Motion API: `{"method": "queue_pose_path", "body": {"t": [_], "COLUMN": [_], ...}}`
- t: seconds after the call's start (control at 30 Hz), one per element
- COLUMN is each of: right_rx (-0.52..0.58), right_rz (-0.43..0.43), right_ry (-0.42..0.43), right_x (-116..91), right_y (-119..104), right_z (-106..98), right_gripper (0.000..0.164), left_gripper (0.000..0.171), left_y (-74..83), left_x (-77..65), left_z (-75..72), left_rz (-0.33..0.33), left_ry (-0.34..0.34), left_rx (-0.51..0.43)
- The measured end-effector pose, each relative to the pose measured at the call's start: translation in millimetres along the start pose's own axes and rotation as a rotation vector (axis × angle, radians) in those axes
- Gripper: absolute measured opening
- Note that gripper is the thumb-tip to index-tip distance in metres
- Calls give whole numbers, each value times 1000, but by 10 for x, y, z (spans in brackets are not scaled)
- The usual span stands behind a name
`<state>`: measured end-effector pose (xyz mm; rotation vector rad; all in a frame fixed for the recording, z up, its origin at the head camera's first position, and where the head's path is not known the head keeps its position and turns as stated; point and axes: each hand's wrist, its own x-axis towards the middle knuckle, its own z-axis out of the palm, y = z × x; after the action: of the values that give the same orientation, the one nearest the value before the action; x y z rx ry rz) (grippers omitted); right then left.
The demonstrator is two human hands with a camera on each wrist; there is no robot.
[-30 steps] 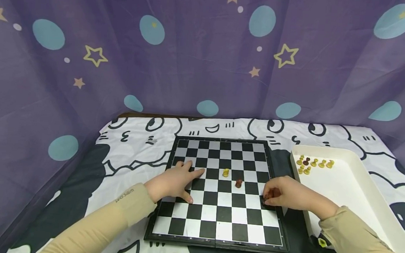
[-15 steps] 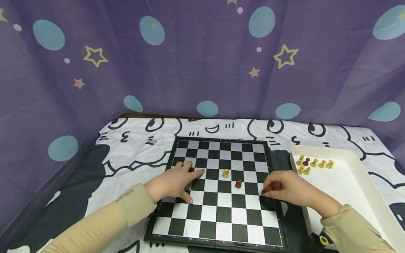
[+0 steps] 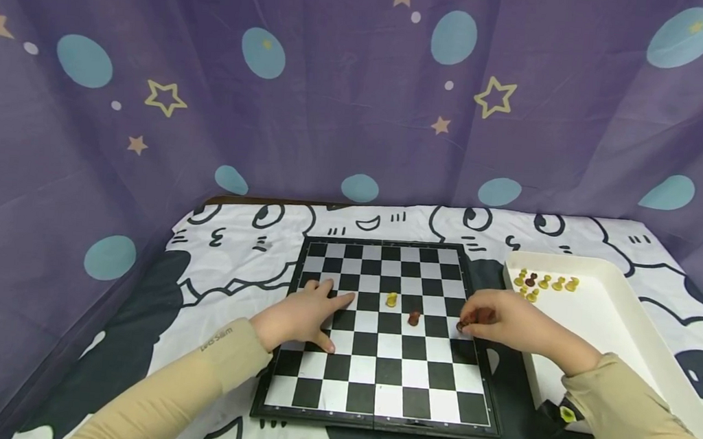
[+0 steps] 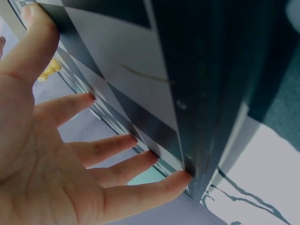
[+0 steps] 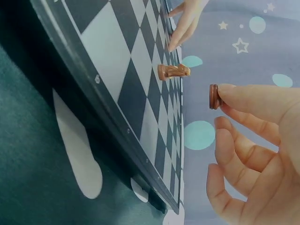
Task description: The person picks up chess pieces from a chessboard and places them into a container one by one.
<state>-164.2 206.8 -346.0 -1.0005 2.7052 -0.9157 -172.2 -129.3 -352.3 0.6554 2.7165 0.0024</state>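
Observation:
My right hand (image 3: 507,321) pinches a brown chess piece (image 5: 213,97) between thumb and fingers, raised over the board's right side. Only its round base shows in the right wrist view; the upper part is hidden by the fingers. On the left of the black-and-white chessboard (image 3: 388,370), my left hand (image 3: 303,318) rests its spread fingertips. Between the hands stand a yellow chess piece (image 3: 391,299) and, slightly nearer and to its right, a brown knight (image 5: 173,71).
Right of the board lies a white tray (image 3: 610,357), with several yellow pieces (image 3: 558,283) and a brown piece (image 3: 530,280) at its far left. A cartoon-print cloth (image 3: 232,238) covers the table. A purple curtain (image 3: 334,122) hangs behind.
My right hand has risen and moved slightly away from me, lifting the brown chess piece off the board's right edge. The left hand has stayed in place.

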Motion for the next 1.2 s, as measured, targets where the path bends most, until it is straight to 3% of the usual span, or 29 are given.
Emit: {"method": "queue_pose_path", "body": {"t": [0.53, 0.9, 1.2], "right_rx": [-29, -99, -146], "right_rz": [64, 31, 166], "right_ry": [55, 208, 273], "right_x": [-56, -174, -262], "right_y": [17, 129, 346], "right_z": [-201, -483, -671], "right_gripper": [11, 14, 6], "left_gripper": [94, 94, 94], "left_y": [7, 18, 13], "left_x": [-2, -9, -7], "left_z": [-18, -26, -19], "left_rz": [0, -7, -6], "left_ry": [-6, -15, -12], "left_rx": [5, 1, -4]}}
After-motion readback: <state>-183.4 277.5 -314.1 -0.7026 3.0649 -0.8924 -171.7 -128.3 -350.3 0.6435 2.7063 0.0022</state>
